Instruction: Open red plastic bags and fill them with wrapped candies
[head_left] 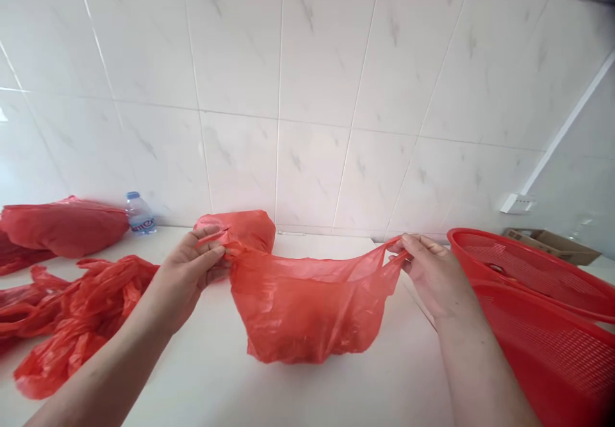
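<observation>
- Hands, left (pixel 192 261) and right (pixel 427 267): fingers (pixel 206 261) pinched together, each set gripping one handle of the red bag (pixel 312 315).
- Red bag: stretched between the hands over the tabletop (pixel 206 382) — base contact cannot be determined.
- Side positions: crumpled red bags (pixel 96 308), left; two red baskets (pixel 533 327), right.
- Beyond: red bundle (pixel 250 227) behind the left hand.
- Farthest: bottle (pixel 140 214) near the tiled wall (pixel 317 164).

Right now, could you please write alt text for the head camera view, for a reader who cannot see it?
The left hand and right hand hold a red plastic bag spread between them over a white table. Crumpled red bags and a clear bottle are at left, red baskets at right, with a marbled tile wall behind.
</observation>
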The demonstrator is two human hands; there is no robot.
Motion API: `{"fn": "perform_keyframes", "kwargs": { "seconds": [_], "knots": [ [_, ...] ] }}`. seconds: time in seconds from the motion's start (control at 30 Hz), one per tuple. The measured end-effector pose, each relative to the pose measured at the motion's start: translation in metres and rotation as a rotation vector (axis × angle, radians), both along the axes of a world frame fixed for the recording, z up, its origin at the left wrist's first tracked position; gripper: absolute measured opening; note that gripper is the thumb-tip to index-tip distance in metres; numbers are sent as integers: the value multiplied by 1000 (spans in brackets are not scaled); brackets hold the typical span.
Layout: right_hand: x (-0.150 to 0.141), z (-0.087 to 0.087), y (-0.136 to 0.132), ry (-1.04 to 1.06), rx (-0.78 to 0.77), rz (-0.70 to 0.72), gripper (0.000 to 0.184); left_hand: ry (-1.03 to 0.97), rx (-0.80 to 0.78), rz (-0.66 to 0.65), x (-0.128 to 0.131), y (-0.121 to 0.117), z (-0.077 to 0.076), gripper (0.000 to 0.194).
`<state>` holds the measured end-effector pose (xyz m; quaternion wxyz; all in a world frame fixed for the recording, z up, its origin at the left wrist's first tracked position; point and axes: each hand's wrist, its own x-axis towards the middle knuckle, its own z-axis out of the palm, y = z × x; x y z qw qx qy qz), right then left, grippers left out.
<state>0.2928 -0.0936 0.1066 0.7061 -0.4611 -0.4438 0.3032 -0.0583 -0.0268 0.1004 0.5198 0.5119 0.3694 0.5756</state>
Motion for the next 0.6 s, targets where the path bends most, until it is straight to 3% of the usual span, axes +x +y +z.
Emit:
{"fn": "perform_keyframes", "kwargs": {
  "seconds": [0.1,0.23,0.33,0.5,0.6],
  "knots": [
    [-6,-2,4,105,56,-11,18,4,153,60,5,-4,20,48],
    [-17,-15,12,209,100,-41,19,-24,282,172,17,-12,29,41],
    [-28,-18,16,262,102,105,19,-8,277,187,23,-12,29,39],
    [-60,-24,15,285,-21,369,20,9,213,117,38,-14,22,40],
    [-78,-30,10,249,-9,435,38,13,254,87,49,-24,20,34]
  ]
}}
